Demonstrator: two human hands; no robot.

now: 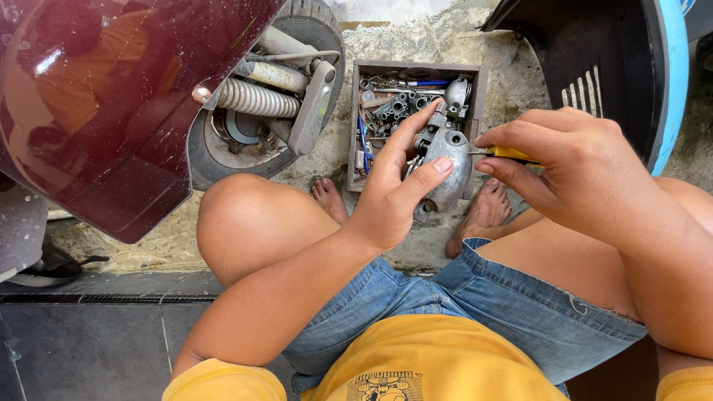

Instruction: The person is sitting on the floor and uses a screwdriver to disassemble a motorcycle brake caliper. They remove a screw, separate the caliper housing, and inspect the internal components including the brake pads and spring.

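Carburetor, steadied at frame centre by the gripping left hand, met a yellow-handled screwdriver clenched in the right hand.

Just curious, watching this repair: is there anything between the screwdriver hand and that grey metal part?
Nothing visible. The left hand holds the grey metal part from its left side, while the right hand brings the yellow-handled screwdriver in from the right, its thin shaft reaching straight to the part.
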